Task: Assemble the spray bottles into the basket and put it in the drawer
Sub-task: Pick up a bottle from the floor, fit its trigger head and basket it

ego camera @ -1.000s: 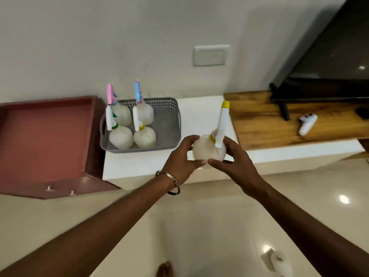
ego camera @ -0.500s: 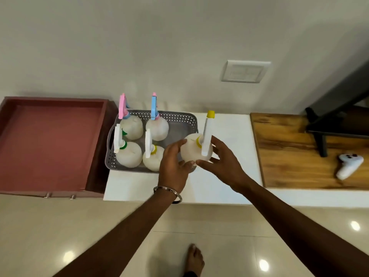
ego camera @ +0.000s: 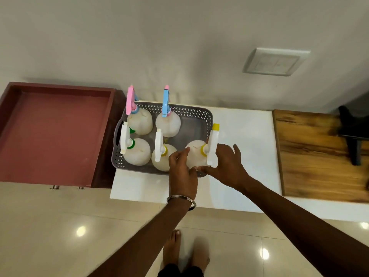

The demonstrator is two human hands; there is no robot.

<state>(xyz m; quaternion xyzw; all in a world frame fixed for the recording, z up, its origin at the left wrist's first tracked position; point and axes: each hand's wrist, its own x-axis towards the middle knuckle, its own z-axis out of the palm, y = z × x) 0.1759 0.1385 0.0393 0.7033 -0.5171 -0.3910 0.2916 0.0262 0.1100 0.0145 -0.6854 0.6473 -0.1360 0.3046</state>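
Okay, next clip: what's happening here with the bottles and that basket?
A person is setting a spray bottle with a yellow collar into the front right corner of a grey basket on a white counter. The left hand and right hand both grip it. Four bottles already stand inside. The red drawer to the left is open.

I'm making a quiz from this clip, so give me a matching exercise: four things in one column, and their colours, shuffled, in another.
Things:
1. basket
2. drawer
3. sprayer on the back left bottle
4. sprayer on the back right bottle

Colours:
A. blue
B. dark red
C. grey
D. pink

Pairs: 1-C, 2-B, 3-D, 4-A
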